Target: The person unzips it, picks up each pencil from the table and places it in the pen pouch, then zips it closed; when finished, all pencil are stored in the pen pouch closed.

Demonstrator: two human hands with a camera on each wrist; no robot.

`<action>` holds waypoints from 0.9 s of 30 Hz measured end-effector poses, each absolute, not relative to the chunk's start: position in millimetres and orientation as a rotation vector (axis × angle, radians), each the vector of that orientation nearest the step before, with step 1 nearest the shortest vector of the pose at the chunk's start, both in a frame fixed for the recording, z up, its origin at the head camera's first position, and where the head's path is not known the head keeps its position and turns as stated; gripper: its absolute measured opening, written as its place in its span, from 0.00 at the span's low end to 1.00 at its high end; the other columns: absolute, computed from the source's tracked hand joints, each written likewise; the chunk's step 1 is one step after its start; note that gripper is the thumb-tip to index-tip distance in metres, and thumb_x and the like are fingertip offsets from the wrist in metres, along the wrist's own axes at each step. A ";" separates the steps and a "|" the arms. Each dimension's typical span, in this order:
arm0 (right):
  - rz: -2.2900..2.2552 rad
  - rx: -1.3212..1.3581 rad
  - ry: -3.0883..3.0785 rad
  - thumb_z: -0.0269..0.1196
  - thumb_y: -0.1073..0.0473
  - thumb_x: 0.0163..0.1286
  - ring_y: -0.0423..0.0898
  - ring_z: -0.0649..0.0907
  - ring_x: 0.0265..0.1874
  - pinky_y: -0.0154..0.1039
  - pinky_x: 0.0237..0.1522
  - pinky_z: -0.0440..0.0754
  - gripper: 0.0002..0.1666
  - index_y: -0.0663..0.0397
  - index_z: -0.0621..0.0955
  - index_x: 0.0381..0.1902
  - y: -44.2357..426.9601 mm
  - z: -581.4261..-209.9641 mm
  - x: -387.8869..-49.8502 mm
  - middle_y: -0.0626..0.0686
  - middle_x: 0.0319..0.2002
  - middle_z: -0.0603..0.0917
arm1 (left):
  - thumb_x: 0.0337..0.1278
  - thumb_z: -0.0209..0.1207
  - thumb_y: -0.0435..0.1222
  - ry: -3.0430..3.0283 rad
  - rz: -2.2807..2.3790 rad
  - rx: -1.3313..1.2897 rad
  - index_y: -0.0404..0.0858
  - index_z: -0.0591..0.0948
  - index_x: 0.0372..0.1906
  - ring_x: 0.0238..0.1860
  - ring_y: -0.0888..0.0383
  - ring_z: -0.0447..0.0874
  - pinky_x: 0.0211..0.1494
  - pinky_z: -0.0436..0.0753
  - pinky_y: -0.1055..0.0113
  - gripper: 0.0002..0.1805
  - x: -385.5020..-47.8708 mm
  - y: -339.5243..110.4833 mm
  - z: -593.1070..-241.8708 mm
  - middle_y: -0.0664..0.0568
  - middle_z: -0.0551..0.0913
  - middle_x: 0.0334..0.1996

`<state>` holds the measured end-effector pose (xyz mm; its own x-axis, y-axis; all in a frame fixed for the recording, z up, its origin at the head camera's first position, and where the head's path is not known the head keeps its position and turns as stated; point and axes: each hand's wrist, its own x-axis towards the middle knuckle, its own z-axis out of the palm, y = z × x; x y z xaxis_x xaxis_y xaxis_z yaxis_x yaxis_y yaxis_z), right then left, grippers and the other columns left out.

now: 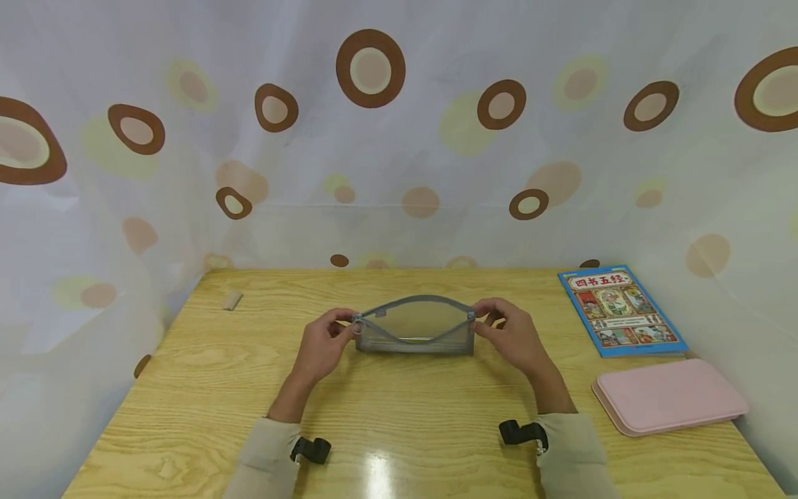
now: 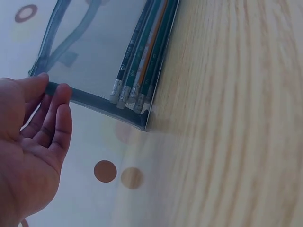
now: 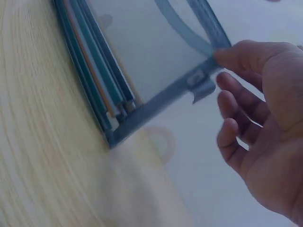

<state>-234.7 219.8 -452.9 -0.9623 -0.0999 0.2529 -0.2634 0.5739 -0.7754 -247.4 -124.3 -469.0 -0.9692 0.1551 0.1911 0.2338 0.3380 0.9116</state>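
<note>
A see-through mesh pencil pouch (image 1: 368, 344) with grey-blue edging stands on the wooden table, its zip top gaping wide. My left hand (image 1: 321, 344) pinches the pouch's upper left corner between thumb and fingers, beside a ring-shaped zip pull. At the upper right corner my right hand (image 1: 512, 335) pinches the edging near a small fabric tab (image 3: 204, 90). Several pencils (image 2: 137, 61), mostly dark green with one orange, lie along the bottom inside the pouch. Their eraser ends show in the left wrist view.
A blue-bordered picture book (image 1: 623, 310) lies at the back right of the table (image 1: 399, 409). In front of it rests a pink case (image 1: 673, 396). A small beige eraser-like block (image 1: 232, 300) lies at the back left. A patterned curtain (image 1: 399, 159) hangs behind the table.
</note>
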 end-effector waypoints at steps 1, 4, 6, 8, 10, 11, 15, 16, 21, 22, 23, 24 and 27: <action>1.291 0.330 -2.583 0.65 0.57 0.66 0.41 0.76 0.35 0.35 0.38 0.74 0.14 0.48 0.80 0.49 217.3 -450.6 -233.8 0.50 0.41 0.82 | 0.62 0.61 0.39 -2.512 -1.734 -0.355 0.40 0.81 0.50 0.37 0.45 0.86 0.27 0.73 0.72 0.13 -247.8 -124.3 -469.6 0.44 0.84 0.44; 1.162 0.421 -2.458 0.67 0.62 0.62 0.41 0.76 0.35 0.37 0.35 0.73 0.15 0.52 0.82 0.48 206.7 -442.7 -230.0 0.51 0.41 0.82 | 0.62 0.61 0.40 -2.501 -1.753 -0.316 0.40 0.81 0.48 0.37 0.45 0.86 0.26 0.71 0.73 0.13 -248.4 -124.2 -470.8 0.46 0.84 0.43; 1.072 0.493 -2.392 0.69 0.63 0.60 0.43 0.77 0.33 0.38 0.34 0.72 0.14 0.53 0.83 0.45 197.5 -438.3 -228.0 0.52 0.39 0.82 | 0.62 0.61 0.40 -2.490 -1.765 -0.297 0.40 0.82 0.47 0.36 0.47 0.87 0.27 0.71 0.73 0.12 -248.3 -124.0 -471.2 0.47 0.84 0.42; 1.000 0.580 -2.338 0.71 0.64 0.57 0.44 0.78 0.31 0.39 0.32 0.75 0.14 0.53 0.84 0.42 186.9 -434.4 -226.0 0.52 0.37 0.82 | 0.62 0.61 0.39 -2.477 -1.783 -0.291 0.40 0.82 0.46 0.36 0.48 0.87 0.27 0.72 0.72 0.11 -247.9 -123.7 -471.2 0.47 0.84 0.42; 0.920 0.673 -2.297 0.72 0.64 0.55 0.44 0.79 0.31 0.39 0.32 0.78 0.14 0.52 0.84 0.40 175.7 -432.1 -224.8 0.51 0.36 0.81 | 0.62 0.61 0.38 -2.469 -1.804 -0.286 0.39 0.82 0.46 0.36 0.50 0.87 0.26 0.71 0.72 0.10 -247.3 -123.4 -471.2 0.47 0.84 0.41; 0.889 0.721 -2.280 0.72 0.64 0.54 0.44 0.79 0.31 0.39 0.32 0.79 0.14 0.51 0.84 0.39 169.9 -431.3 -224.3 0.50 0.35 0.81 | 0.62 0.61 0.38 -2.466 -1.815 -0.284 0.39 0.82 0.46 0.36 0.50 0.87 0.26 0.71 0.72 0.10 -247.1 -123.2 -471.2 0.46 0.84 0.41; 0.786 0.875 -2.217 0.73 0.63 0.52 0.44 0.79 0.32 0.40 0.35 0.79 0.12 0.51 0.85 0.36 146.1 -430.7 -223.6 0.49 0.35 0.81 | 0.63 0.60 0.39 -2.451 -1.849 -0.285 0.39 0.82 0.45 0.35 0.50 0.87 0.26 0.70 0.72 0.10 -246.7 -122.0 -470.8 0.46 0.85 0.41; 0.764 0.901 -2.205 0.73 0.63 0.52 0.44 0.79 0.31 0.40 0.36 0.79 0.12 0.50 0.85 0.36 140.3 -431.5 -224.0 0.48 0.34 0.81 | 0.63 0.61 0.39 -2.449 -1.850 -0.287 0.39 0.82 0.45 0.35 0.50 0.87 0.26 0.70 0.72 0.10 -246.5 -121.7 -470.7 0.46 0.85 0.40; 0.625 0.987 -2.181 0.74 0.60 0.52 0.42 0.79 0.29 0.40 0.36 0.77 0.10 0.48 0.85 0.33 115.5 -438.0 -228.3 0.47 0.31 0.81 | 0.62 0.61 0.39 -2.451 -1.843 -0.303 0.39 0.82 0.44 0.36 0.44 0.86 0.25 0.68 0.72 0.10 -246.2 -120.5 -470.5 0.45 0.86 0.36; 0.596 0.998 -2.177 0.74 0.60 0.52 0.42 0.79 0.29 0.40 0.36 0.77 0.10 0.48 0.85 0.33 111.4 -438.8 -229.2 0.47 0.31 0.81 | 0.62 0.61 0.39 -2.454 -1.842 -0.306 0.39 0.83 0.44 0.36 0.42 0.86 0.25 0.67 0.72 0.09 -246.3 -120.3 -470.7 0.45 0.86 0.35; 0.569 1.005 -2.171 0.74 0.60 0.51 0.42 0.79 0.29 0.40 0.36 0.77 0.10 0.48 0.85 0.33 107.8 -439.1 -230.0 0.47 0.31 0.81 | 0.62 0.61 0.39 -2.457 -1.844 -0.313 0.39 0.83 0.43 0.36 0.41 0.86 0.25 0.67 0.73 0.09 -246.4 -119.9 -470.7 0.44 0.86 0.35; 0.548 1.009 -2.165 0.75 0.60 0.50 0.42 0.79 0.29 0.40 0.36 0.78 0.11 0.47 0.85 0.33 104.4 -439.5 -230.8 0.46 0.31 0.81 | 0.62 0.61 0.39 -2.460 -1.846 -0.317 0.40 0.83 0.43 0.36 0.40 0.86 0.25 0.66 0.73 0.09 -246.5 -119.6 -470.8 0.44 0.86 0.35; 0.488 1.006 -2.153 0.76 0.58 0.48 0.42 0.79 0.29 0.40 0.37 0.79 0.13 0.47 0.85 0.33 96.2 -438.5 -232.2 0.46 0.31 0.81 | 0.62 0.61 0.38 -2.473 -1.846 -0.329 0.40 0.83 0.43 0.37 0.39 0.85 0.27 0.70 0.73 0.08 -246.4 -118.3 -470.6 0.44 0.85 0.37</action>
